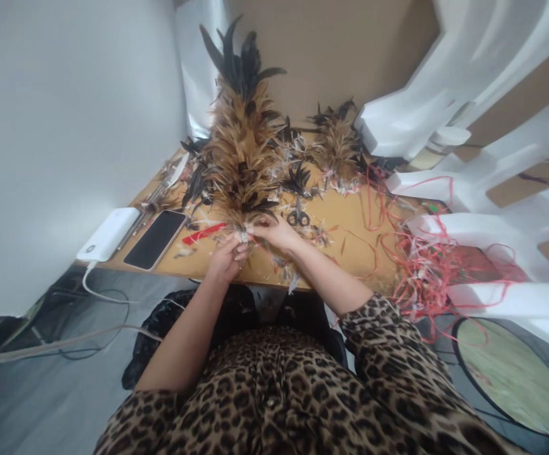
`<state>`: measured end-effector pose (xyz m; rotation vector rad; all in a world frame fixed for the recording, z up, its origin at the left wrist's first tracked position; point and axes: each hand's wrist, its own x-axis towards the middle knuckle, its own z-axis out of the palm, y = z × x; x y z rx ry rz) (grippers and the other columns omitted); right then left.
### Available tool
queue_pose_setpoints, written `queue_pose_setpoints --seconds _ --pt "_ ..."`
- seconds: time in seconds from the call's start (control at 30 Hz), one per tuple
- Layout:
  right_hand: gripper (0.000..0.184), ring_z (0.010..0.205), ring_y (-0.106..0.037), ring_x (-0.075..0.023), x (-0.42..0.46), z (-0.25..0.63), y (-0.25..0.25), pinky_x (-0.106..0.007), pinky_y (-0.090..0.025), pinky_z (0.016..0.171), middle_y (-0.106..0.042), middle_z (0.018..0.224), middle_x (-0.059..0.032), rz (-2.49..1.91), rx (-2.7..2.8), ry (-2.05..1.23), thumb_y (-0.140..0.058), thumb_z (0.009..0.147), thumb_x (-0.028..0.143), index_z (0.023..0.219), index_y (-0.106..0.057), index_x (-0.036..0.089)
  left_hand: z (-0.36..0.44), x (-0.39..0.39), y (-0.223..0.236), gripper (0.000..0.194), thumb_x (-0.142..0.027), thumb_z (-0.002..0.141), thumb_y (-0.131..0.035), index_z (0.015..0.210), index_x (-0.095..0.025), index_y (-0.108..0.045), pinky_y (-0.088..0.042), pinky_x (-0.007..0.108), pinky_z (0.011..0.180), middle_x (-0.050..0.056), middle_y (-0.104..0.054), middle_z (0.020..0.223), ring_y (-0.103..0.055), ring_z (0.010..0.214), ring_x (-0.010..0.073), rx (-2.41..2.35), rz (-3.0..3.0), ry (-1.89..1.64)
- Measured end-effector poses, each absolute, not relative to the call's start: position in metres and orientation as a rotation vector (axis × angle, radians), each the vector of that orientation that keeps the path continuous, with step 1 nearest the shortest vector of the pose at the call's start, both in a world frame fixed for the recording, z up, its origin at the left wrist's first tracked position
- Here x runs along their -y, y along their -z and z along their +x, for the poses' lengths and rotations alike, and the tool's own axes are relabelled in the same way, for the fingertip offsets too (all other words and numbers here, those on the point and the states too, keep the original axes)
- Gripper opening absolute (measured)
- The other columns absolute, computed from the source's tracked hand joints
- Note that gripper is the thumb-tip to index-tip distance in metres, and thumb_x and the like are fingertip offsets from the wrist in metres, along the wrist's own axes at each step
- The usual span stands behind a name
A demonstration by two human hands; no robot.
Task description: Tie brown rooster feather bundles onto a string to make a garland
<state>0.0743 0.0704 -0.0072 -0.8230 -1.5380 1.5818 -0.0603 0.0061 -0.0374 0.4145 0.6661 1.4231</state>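
A long bundle of brown and black feathers [243,145] stretches away from me over the table, its dark tips at the far end. Its near, whitish end is pinched in my left hand [227,256], the fingers curled closed. My right hand [274,232] reaches in from the right, its fingers closed at the same end of the bundle; the fingertips are partly hidden among the feathers. A red strip-like object [204,233] lies just left of my hands. Black-handled scissors [298,218] rest right of the bundle, their blades toward the far side.
A phone [155,240] and a white power bank [108,234] with a cable lie at left. Tangled pink-red strings [438,268] spill over the table's right side beside white foam-like pieces [492,227]. Another feather bunch [337,145] sits at the back right.
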Motion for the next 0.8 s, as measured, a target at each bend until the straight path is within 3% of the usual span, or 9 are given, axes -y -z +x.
queue_pose_setpoints --seconds 0.23,0.43,0.57,0.73,0.8 --pt "0.015 0.069 -0.054 -0.0117 -0.071 0.071 0.01 -0.024 -0.043 0.068 -0.061 0.068 0.0012 -0.949 1.601 -1.442 -0.071 0.062 0.026 0.067 -0.062 0.015 -0.058 -0.007 0.038 0.01 -0.013 0.073 -0.069 0.074 -0.009 -0.061 -0.024 0.009 0.037 0.003 -0.053 0.067 -0.037 0.049 0.0026 -0.676 0.479 -1.448" --pt "0.018 0.048 -0.05 -0.008 -0.065 0.069 0.008 -0.021 -0.044 0.048 -0.057 0.054 0.0024 -0.934 1.428 -1.761 -0.072 0.065 0.025 0.064 -0.056 0.017 -0.055 -0.007 0.041 0.014 -0.018 0.073 -0.071 0.069 -0.01 -0.06 -0.024 0.01 0.038 0.002 -0.053 0.064 -0.036 0.048 0.0033 -0.726 0.574 -1.514" --pt "0.026 0.049 -0.056 -0.0085 -0.061 0.073 0.008 -0.021 -0.049 0.047 -0.064 0.062 0.001 -0.968 1.283 -1.968 -0.076 0.063 0.022 0.077 -0.056 0.016 -0.053 -0.008 0.04 0.018 -0.022 0.072 -0.071 0.065 -0.01 -0.06 -0.024 0.011 0.038 0.001 -0.051 0.06 -0.036 0.047 0.0034 -0.776 0.632 -1.578" --pt "0.013 0.038 -0.045 -0.0038 -0.058 0.079 0.008 -0.015 -0.032 0.033 -0.059 0.055 0.0042 -0.989 1.321 -1.982 -0.068 0.068 0.015 0.08 -0.062 0.013 -0.054 -0.007 0.035 0.02 -0.022 0.073 -0.07 0.062 -0.011 -0.057 -0.021 0.012 0.037 0.0 -0.049 0.058 -0.034 0.045 0.0029 -0.899 0.632 -1.598" --pt "0.008 0.039 -0.044 -0.0037 -0.057 0.08 0.01 -0.015 -0.031 0.034 -0.058 0.055 0.0045 -0.992 1.323 -1.967 -0.065 0.069 0.014 0.077 -0.063 0.013 -0.055 -0.006 0.034 0.02 -0.023 0.074 -0.069 0.062 -0.012 -0.057 -0.021 0.012 0.037 -0.001 -0.049 0.057 -0.034 0.044 0.0031 -0.923 0.656 -1.599"
